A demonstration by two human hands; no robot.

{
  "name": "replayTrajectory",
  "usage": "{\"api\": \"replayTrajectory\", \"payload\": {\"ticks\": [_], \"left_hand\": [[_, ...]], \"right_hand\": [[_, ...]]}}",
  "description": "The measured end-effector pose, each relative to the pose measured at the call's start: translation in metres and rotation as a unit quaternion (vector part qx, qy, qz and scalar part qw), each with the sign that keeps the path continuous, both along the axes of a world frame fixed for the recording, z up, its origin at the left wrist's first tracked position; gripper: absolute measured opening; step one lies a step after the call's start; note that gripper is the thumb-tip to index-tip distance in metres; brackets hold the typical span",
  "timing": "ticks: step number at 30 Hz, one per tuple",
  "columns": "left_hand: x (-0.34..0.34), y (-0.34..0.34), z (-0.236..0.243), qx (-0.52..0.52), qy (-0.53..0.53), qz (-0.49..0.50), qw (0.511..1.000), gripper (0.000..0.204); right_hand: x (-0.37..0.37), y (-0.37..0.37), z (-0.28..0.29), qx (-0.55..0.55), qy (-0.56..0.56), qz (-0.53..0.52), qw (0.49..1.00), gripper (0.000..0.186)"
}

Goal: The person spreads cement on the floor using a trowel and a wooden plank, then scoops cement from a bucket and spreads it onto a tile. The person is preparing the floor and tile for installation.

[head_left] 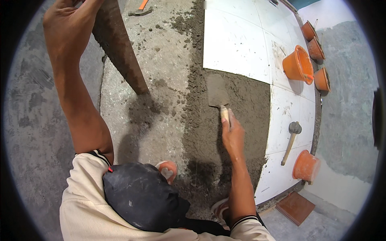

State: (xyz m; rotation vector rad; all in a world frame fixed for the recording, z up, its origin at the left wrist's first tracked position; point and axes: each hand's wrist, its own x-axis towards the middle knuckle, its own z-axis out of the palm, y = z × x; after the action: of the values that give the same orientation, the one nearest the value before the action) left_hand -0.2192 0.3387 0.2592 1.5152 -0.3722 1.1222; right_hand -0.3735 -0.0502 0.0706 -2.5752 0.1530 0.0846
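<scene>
My right hand (233, 134) is closed around the pale handle of a trowel (217, 91). Its flat blade lies on a bed of wet grey mortar (251, 108), which looks smoother around the blade. At the upper left, my raised left hand (70, 25) grips a long, mortar-stained board (120, 52); part of the hand runs out of the picture. The board's lower end reaches down to the rough concrete floor. Large white tiles (236, 42) border the mortar on its far and right sides. A thin string runs along the mortar's left edge.
Right of the mortar, an orange bucket (295, 66), a mallet (290, 142) and an overturned orange bucket (306, 166) rest on the tiles. Several mortar-filled buckets (315, 49) line the wall. A claw hammer (140, 12) lies far left; a red-brown tile (296, 208) lies near right.
</scene>
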Motion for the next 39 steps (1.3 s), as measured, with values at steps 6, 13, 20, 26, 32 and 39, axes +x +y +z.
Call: {"api": "replayTrajectory", "payload": {"ticks": [6, 13, 20, 26, 32, 39], "left_hand": [[-0.031, 0.037, -0.005, 0.264, 0.147, 0.223, 0.927, 0.029], [-0.034, 0.048, 0.0, 0.196, 0.131, 0.304, 0.923, 0.027], [-0.053, 0.057, 0.029, 0.145, 0.095, 0.354, 0.919, 0.026], [-0.061, 0.052, 0.006, 0.39, 0.214, 0.561, 0.698, 0.034], [-0.078, 0.077, 0.013, 0.45, 0.341, 0.574, 0.593, 0.044], [-0.089, 0.068, 0.028, 0.423, 0.343, 0.552, 0.632, 0.047]], "right_hand": [[-0.008, -0.029, -0.002, 0.04, 0.006, -0.106, 0.994, 0.053], [-0.024, -0.033, -0.02, 0.216, -0.021, -0.109, 0.97, 0.056], [-0.026, -0.036, 0.04, 0.298, 0.047, -0.167, 0.939, 0.057], [-0.029, -0.022, 0.075, 0.442, 0.001, -0.142, 0.886, 0.054], [-0.013, -0.042, 0.087, 0.284, 0.073, -0.026, 0.956, 0.057], [-0.032, -0.115, 0.171, 0.054, 0.144, 0.138, 0.978, 0.062]]}}
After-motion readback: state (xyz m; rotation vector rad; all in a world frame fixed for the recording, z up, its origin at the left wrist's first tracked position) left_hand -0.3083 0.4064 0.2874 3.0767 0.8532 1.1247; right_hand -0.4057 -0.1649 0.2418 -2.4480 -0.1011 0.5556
